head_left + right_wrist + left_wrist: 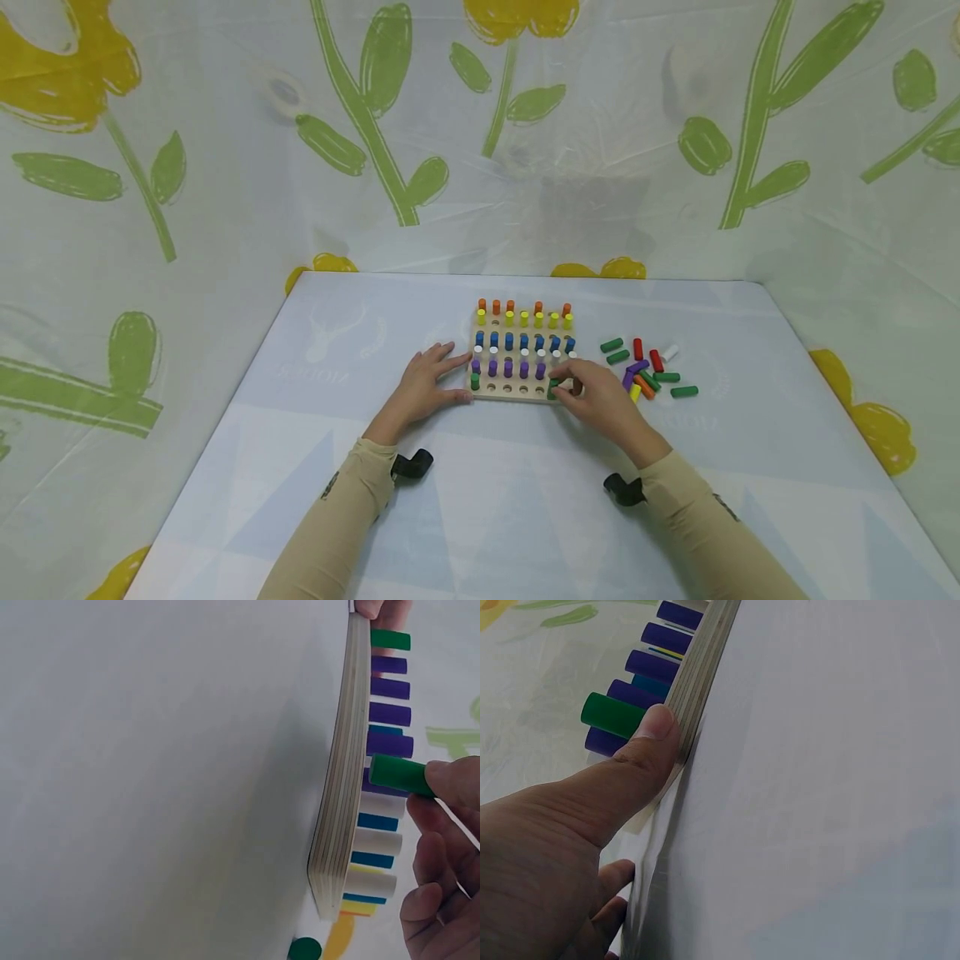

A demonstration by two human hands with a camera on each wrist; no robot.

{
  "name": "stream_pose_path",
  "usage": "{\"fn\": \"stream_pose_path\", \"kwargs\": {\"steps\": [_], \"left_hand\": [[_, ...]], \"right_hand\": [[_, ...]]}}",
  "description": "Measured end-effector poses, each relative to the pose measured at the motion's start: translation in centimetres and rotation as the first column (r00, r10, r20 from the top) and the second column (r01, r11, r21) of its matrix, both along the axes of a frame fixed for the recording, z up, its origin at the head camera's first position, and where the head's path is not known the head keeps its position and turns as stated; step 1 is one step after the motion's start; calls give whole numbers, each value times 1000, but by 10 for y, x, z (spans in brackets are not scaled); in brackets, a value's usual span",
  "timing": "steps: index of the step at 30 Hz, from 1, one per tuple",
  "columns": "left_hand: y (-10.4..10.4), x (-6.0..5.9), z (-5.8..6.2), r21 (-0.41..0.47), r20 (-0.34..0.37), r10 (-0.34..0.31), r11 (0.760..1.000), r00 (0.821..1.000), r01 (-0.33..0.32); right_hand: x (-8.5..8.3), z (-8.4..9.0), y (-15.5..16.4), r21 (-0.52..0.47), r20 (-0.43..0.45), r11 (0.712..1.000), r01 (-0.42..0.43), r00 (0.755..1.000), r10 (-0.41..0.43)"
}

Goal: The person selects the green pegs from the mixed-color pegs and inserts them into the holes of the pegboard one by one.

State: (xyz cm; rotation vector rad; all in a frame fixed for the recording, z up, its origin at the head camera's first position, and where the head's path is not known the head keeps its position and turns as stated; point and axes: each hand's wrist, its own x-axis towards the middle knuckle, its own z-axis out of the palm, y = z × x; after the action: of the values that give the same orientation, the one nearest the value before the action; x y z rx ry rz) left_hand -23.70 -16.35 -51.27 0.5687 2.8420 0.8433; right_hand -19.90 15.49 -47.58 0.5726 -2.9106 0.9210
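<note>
A wooden peg board stands on the table with rows of orange, yellow, blue, white, purple and green pegs. My right hand pinches a green peg between thumb and index finger at the board's front row, right of the middle. In the right wrist view that peg's free end is close to the board's face; whether it is in a hole I cannot tell. My left hand is spread at the board's left side, its thumb touching the front corner beside a standing green peg. Several front-row holes between the green pegs show bare.
Loose pegs lie right of the board: green, red, white, purple, orange and yellow. A flower-printed curtain hangs behind the table.
</note>
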Motion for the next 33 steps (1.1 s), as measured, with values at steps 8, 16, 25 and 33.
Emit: {"fn": "stream_pose_path", "kwargs": {"steps": [8,16,25,33], "left_hand": [[-1,1,2,2,-5,-5,1000,1000,5],[0,1,0,3,-3,2,1000,1000,-2],[0,0,0,6,-15,-1,1000,1000,1],[-1,-1,-1,10,-13,3,1000,1000,-2]], "right_hand": [[-1,-1,-7,-7,-18,1000,-20,1000,20],[-3,-1,-17,-16,-28,999,-40,999,39],[-5,2,-28,-25,-1,998,-52,999,52],[-9,0,-36,-20,-2,995,-93,996,93]]}}
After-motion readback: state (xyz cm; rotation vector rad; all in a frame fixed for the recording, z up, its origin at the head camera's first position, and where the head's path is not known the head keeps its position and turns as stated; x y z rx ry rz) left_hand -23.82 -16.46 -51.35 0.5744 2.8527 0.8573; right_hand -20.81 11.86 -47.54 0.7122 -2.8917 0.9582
